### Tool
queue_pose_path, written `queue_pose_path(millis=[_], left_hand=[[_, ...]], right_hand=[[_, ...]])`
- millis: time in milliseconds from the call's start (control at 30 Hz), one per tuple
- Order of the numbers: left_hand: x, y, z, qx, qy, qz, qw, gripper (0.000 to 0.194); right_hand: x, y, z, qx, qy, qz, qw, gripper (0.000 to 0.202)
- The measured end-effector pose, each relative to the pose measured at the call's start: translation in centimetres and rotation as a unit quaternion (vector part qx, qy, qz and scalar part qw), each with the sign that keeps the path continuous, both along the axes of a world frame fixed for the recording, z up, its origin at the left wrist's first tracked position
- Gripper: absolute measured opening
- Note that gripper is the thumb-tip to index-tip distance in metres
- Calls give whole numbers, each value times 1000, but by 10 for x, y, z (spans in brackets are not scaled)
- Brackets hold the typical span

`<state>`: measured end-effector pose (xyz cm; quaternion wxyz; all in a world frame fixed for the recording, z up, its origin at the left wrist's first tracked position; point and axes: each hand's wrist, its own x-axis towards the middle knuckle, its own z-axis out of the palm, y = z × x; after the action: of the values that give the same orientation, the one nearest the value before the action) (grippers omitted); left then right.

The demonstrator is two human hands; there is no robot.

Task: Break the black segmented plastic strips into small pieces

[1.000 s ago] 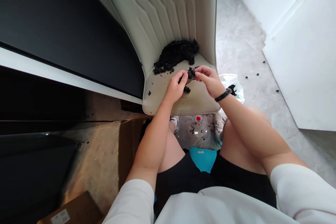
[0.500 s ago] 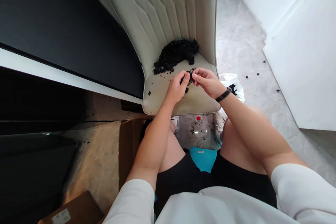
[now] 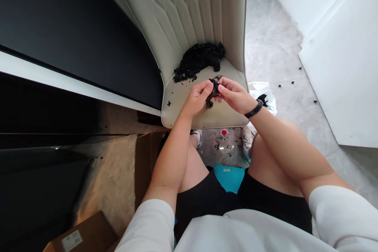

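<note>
Above the seat of a pale padded chair (image 3: 189, 116), my left hand (image 3: 197, 97) pinches a dark, soft-looking black piece (image 3: 213, 91) between thumb and fingers. My right hand (image 3: 234, 95), with a black band on the wrist, grips the same piece from its other side. The exact kind of this piece cannot be made out; part of it is hidden by my fingers. Just behind both hands, a heap of black crinkled scraps (image 3: 201, 61) lies against the chair's backrest. Small black crumbs are scattered over the seat.
A white plastic bag (image 3: 270, 92) with black scraps stands right of the chair. Below the seat edge is a clear container with a red cap (image 3: 224, 132), black bits around it. Cardboard boxes (image 3: 94, 232) are at lower left; a dark panel (image 3: 73, 35) borders the chair.
Both hands have turned the black piece slightly, and more of it shows between them and below my left fingers. The view has shifted a little. The heap has stayed in place.
</note>
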<state>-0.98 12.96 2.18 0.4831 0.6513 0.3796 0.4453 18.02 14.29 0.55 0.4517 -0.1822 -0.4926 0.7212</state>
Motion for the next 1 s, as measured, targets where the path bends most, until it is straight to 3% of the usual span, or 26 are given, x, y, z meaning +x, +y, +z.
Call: queue_pose_path(millis=[200, 467, 600, 767, 1000], left_hand=[[-4, -4, -4, -60, 9, -13, 998, 66], [4, -9, 2, -19, 12, 65, 998, 75], [7, -5, -2, -17, 21, 59, 998, 71], [3, 0, -7, 22, 34, 73, 996, 68], [11, -9, 1, 102, 131, 88, 982, 60]], right_hand=[[0, -16, 7, 10, -11, 8, 1000, 55], [10, -30, 25, -22, 56, 16, 998, 51], [16, -21, 20, -45, 42, 28, 998, 51], [15, -13, 11, -31, -6, -48, 998, 53], [12, -11, 4, -27, -36, -93, 995, 59]])
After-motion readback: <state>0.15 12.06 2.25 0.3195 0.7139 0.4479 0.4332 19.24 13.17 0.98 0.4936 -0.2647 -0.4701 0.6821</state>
